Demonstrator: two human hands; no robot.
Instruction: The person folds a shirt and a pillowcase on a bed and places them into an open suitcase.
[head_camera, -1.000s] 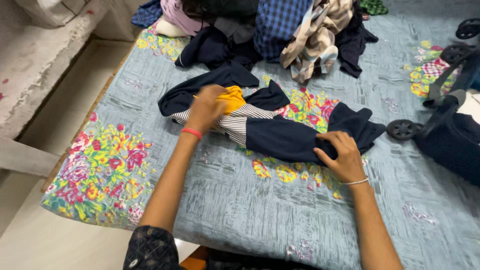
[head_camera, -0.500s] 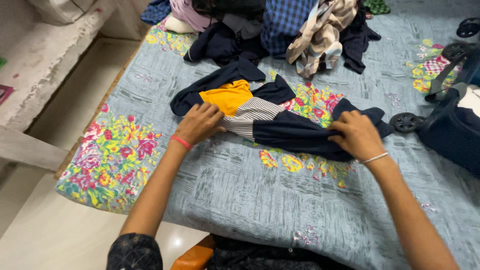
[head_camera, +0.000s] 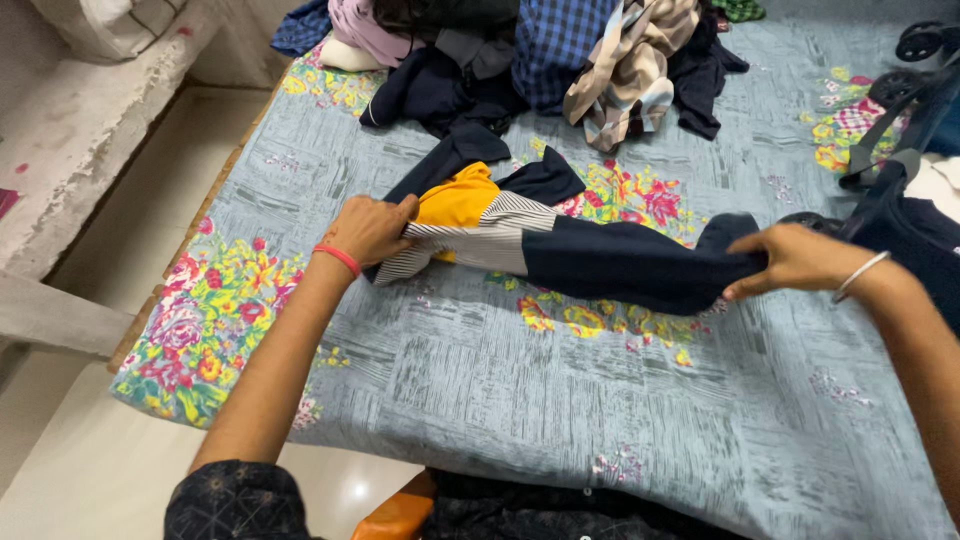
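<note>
In the head view, the person is stretching a navy, yellow and striped garment (head_camera: 560, 245) between both hands across the bedsheet (head_camera: 560, 400), which is grey-blue with bright flower prints. Compared with half a second ago, when both hands were pressing flat on the cloth, the hands are now moving apart and gripping it: the left hand (head_camera: 370, 230) has curled around the striped and yellow end, and the right hand (head_camera: 795, 260) has slid out toward the right edge of the bed, dragging the navy end with it. That is pulling the crumpled garment into a longer, straighter band, so it looks as though the cloth is being drawn taut and lifting slightly off the sheet rather than lying bunched. The left hand is closing in a fist on the gathered fabric, knuckles up, a red band at the wrist; the right hand is pinching the navy end between thumb and fingers, a silver bangle on the wrist. The garment is lying between the two hands, near the middle of the bed, with one navy sleeve trailing up toward the pile of clothes (head_camera: 560, 60) at the far edge. A dark wheeled frame (head_camera: 900, 130) is standing just beyond the right hand.
</note>
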